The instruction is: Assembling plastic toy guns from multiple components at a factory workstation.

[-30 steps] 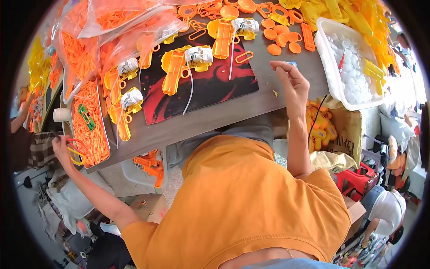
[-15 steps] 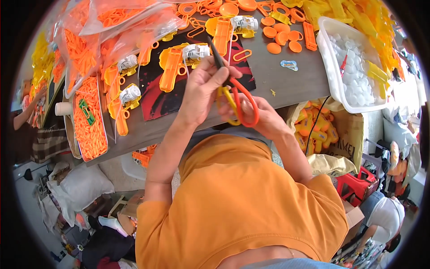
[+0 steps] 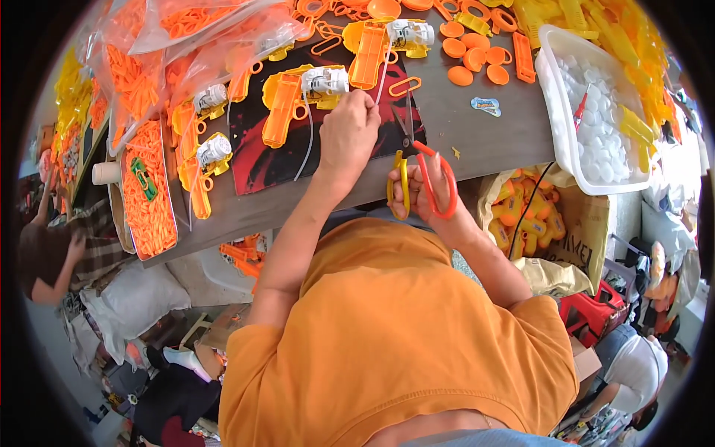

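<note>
My left hand (image 3: 348, 138) is closed, its fingertips pinched at the lower end of a thin clear tube (image 3: 383, 74). That tube hangs from an orange-and-yellow toy gun (image 3: 366, 56) with a white mechanism, lying at the back of the table. In my right hand (image 3: 449, 214) are scissors (image 3: 447, 179) with one red and one yellow handle loop; their dark blades point away from me and stand slightly apart. Another such toy gun (image 3: 283, 108) lies left of my left hand, its own tube trailing toward me. An orange oblong ring (image 3: 404, 86) lies beyond the blades.
More toy guns (image 3: 199, 182) lie at the left, beside a tray of small orange parts (image 3: 153, 229) and plastic bags (image 3: 138, 82). Orange discs (image 3: 474, 59) and a white bin (image 3: 558, 141) of translucent pieces are at the right. Below the edge stands a sack (image 3: 581, 231) of orange-yellow toys.
My left hand has left the scissors and moved forward to the tube. My right hand has turned the scissors upright, fingers in the handles, and their blades have parted.
</note>
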Available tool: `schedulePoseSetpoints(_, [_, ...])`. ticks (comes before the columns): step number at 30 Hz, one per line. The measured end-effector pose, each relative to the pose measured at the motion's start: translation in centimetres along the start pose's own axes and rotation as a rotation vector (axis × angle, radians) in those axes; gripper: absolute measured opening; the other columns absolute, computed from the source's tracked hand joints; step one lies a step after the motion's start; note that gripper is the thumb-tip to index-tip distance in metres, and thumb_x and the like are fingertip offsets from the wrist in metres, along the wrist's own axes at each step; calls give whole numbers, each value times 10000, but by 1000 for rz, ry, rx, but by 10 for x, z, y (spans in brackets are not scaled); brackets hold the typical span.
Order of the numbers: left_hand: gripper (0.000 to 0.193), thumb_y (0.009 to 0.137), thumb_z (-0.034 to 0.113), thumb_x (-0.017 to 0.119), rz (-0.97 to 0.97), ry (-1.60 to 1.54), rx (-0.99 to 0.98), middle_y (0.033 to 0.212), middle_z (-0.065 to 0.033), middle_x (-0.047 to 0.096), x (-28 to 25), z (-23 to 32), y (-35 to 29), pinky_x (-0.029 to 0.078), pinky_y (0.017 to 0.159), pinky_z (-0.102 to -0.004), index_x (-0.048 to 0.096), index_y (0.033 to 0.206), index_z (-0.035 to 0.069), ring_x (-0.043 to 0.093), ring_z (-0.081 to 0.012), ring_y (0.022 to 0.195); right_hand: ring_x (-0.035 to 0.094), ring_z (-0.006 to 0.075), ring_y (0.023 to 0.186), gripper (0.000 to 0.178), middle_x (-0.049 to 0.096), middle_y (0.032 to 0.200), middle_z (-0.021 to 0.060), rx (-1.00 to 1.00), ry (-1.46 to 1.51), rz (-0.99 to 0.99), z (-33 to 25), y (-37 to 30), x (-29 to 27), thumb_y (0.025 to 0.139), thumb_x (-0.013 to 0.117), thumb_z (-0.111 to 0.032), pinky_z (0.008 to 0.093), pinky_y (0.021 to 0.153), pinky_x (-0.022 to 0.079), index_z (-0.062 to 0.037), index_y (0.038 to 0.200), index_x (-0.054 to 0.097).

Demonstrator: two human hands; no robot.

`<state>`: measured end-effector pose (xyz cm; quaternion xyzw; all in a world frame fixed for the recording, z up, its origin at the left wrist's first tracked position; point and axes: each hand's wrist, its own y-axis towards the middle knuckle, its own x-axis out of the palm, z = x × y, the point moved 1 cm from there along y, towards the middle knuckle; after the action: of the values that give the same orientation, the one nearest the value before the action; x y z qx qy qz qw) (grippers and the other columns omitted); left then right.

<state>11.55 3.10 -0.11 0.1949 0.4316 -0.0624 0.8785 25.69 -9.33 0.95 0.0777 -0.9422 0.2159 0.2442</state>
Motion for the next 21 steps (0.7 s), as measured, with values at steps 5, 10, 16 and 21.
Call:
schedulePoseSetpoints(5, [92,844,74,681,27,-368,-165,760,-140,693,-9,-4,-1,529,635,-349,646,867,-7,695,-247,706,535,147,648,787,516,806,59,61,-102,3,-4,4,17,937,308,-730,299,744,479,14,1101,507])
schedulePoseSetpoints(10, [76,831,55,679,66,-408,-160,749,-119,685,-9,-5,-3,521,632,-339,652,855,-12,680,-227,676,527,135,602,720,511,770,55,5,-125,66,5,12,37,969,320,-678,283,654,453,10,1049,516])
schedulePoseSetpoints(16, [74,831,48,678,92,-379,-77,702,-91,656,-10,-5,-3,489,585,-311,644,840,-16,619,-171,615,542,134,536,674,519,695,45,-80,-116,128,18,22,41,965,368,-667,269,583,471,-13,992,526])
schedulePoseSetpoints(21, [88,840,55,686,133,-362,-23,681,-84,652,-8,-7,-3,476,560,-289,646,850,-23,590,-136,571,537,127,520,670,524,680,42,-82,-96,169,19,25,49,965,369,-667,260,573,476,-15,974,524])
